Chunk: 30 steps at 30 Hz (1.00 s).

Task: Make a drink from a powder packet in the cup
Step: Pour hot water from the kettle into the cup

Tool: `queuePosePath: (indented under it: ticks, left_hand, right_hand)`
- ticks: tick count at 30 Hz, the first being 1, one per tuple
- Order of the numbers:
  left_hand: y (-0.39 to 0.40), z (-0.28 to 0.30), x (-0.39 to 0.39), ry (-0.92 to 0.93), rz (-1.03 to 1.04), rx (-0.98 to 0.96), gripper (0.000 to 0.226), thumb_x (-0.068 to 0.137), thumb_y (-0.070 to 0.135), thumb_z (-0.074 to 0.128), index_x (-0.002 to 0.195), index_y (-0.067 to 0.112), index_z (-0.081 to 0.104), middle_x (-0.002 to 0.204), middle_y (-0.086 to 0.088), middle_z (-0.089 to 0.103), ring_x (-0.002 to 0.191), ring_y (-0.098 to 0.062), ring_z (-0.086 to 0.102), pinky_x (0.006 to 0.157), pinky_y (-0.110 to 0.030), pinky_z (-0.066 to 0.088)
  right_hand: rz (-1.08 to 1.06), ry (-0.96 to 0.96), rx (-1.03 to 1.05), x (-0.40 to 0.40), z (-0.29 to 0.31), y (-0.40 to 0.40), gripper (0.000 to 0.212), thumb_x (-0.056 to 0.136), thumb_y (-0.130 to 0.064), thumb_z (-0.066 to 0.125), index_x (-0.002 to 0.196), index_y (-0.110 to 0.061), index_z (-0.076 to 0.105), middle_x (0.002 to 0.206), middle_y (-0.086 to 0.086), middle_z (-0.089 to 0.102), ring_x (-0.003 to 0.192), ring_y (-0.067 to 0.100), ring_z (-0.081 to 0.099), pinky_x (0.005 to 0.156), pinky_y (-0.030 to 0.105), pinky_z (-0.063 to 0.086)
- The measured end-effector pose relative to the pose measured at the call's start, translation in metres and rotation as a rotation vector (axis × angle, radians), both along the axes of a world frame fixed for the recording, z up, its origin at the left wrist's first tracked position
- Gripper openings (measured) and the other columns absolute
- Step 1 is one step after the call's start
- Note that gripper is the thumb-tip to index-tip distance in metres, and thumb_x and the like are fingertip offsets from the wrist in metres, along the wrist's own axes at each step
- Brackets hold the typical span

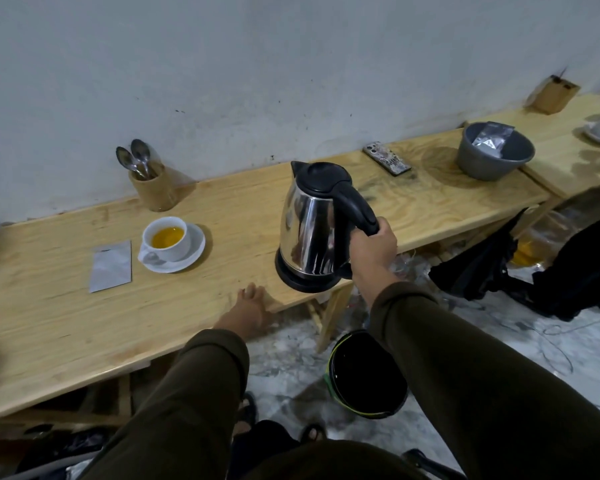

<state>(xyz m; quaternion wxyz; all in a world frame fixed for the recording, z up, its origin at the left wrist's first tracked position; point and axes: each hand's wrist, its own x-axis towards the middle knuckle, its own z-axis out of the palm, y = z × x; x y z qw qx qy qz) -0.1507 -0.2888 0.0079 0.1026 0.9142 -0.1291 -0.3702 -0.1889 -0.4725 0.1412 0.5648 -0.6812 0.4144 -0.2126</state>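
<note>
I am gripping the kettle [314,225] handle with my right hand [373,245], upright near the table's [49,323] front edge. At nine o'clock, the cup [167,239] is already holding yellow liquid, the packet [111,266] lying beside it. Stirring looks left. My left hand [245,311] is resting flat, empty.

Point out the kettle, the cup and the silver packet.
kettle [307,220]: head view, on its steel body.
cup [181,245]: head view, on its white outer wall.
silver packet [111,266]: head view, at the middle of its flat face.
</note>
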Motion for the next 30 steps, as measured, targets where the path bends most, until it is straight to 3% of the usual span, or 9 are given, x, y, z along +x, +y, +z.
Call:
queuePosePath:
  ticks: [4, 13, 18, 22, 27, 30]
  left_hand:
    - [0.002, -0.001, 0.0, 0.003, 0.001, -0.007, 0.078, 0.095, 0.032, 0.048, 0.152, 0.009, 0.002, 0.161, -0.01, -0.009, 0.148, -0.04, -0.009, 0.119, -0.052, 0.017]
    - [0.003, 0.002, 0.005, 0.041, -0.037, 0.039, 0.073, 0.098, 0.027, 0.045, 0.153, 0.011, -0.001, 0.161, -0.01, -0.015, 0.148, -0.038, -0.011, 0.12, -0.05, 0.013]
    - [0.0, 0.003, 0.006, 0.02, -0.098, 0.126, 0.067, 0.1, 0.017, 0.042, 0.152, 0.012, 0.001, 0.16, -0.01, -0.009, 0.148, -0.039, -0.005, 0.12, -0.048, 0.017]
    - [0.002, 0.003, 0.006, 0.024, -0.087, 0.121, 0.069, 0.1, 0.025, 0.04, 0.153, 0.011, -0.002, 0.161, -0.011, -0.012, 0.148, -0.04, -0.007, 0.12, -0.05, 0.015]
    - [-0.002, 0.009, 0.004, 0.051, -0.037, 0.093, 0.068, 0.1, 0.021, 0.039, 0.153, 0.013, -0.003, 0.161, -0.007, -0.016, 0.149, -0.036, -0.011, 0.121, -0.05, 0.011]
    - [-0.002, 0.01, 0.002, 0.041, -0.038, 0.061, 0.067, 0.1, 0.027, 0.039, 0.153, 0.012, 0.001, 0.162, -0.009, -0.012, 0.149, -0.036, -0.009, 0.121, -0.05, 0.011]
  right_hand:
    - [0.028, 0.012, 0.004, 0.003, -0.002, 0.001, 0.018, 0.077, -0.001, 0.05, 0.079, -0.018, 0.056, 0.082, 0.008, 0.062, 0.076, 0.028, 0.056, 0.076, 0.039, 0.053]
    - [0.096, 0.013, -0.061, 0.001, -0.006, 0.003, 0.018, 0.078, 0.003, 0.049, 0.076, -0.014, 0.052, 0.067, 0.001, 0.051, 0.067, 0.022, 0.045, 0.064, 0.027, 0.038]
    - [0.081, -0.004, -0.063, 0.0, -0.008, 0.006, 0.017, 0.078, 0.002, 0.051, 0.077, -0.015, 0.052, 0.076, 0.005, 0.057, 0.071, 0.024, 0.05, 0.067, 0.027, 0.04]
    - [0.082, -0.004, -0.053, -0.007, -0.014, 0.003, 0.018, 0.078, 0.002, 0.05, 0.074, -0.015, 0.05, 0.069, 0.002, 0.051, 0.067, 0.021, 0.047, 0.055, 0.024, 0.038]
    - [0.09, 0.005, -0.045, -0.012, -0.022, 0.003, 0.015, 0.079, 0.0, 0.052, 0.075, -0.015, 0.049, 0.072, 0.004, 0.053, 0.07, 0.023, 0.048, 0.067, 0.029, 0.042]
    - [0.113, 0.012, -0.03, -0.014, -0.02, 0.001, 0.016, 0.08, -0.003, 0.055, 0.075, -0.016, 0.048, 0.075, 0.005, 0.054, 0.071, 0.022, 0.05, 0.062, 0.025, 0.041]
